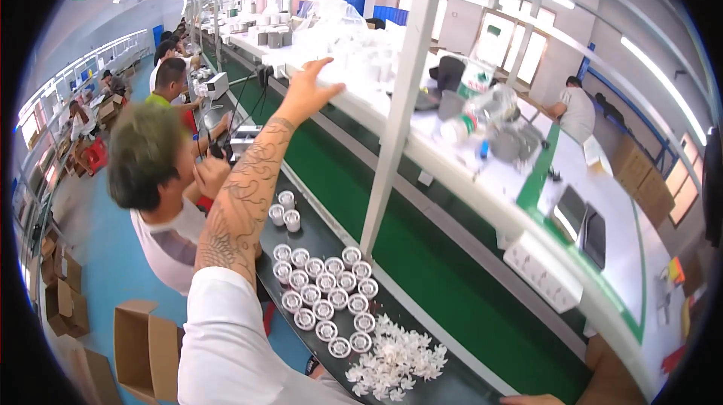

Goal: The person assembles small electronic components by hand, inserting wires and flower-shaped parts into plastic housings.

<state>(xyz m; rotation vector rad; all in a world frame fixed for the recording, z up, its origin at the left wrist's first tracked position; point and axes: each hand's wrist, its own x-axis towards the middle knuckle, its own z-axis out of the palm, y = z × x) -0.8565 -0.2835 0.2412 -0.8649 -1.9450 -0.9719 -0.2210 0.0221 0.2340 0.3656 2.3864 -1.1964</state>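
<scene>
My left arm, tattooed and in a white sleeve, reaches up and forward. At its end my left hand (307,92) has its fingers and thumb spread, with nothing seen in it, by the edge of the raised white shelf (361,100). Below the arm, several round silver-and-white cup-shaped parts (325,282) stand grouped on the dark bench (305,235). Beside them lies a pile of small white plastic pieces (399,360) shaped like petals. Only a sliver of my right hand (531,400) shows at the bottom edge, near the bench's end; its fingers are mostly cut off.
A co-worker (154,171) sits close on the left, a hand raised. A white post (403,96) rises between bench and shelf. The shelf carries plastic bags (331,21), a bottle (463,126), a dark phone-like device (580,224) and a socket strip (542,273). Cardboard boxes (143,352) stand lower left.
</scene>
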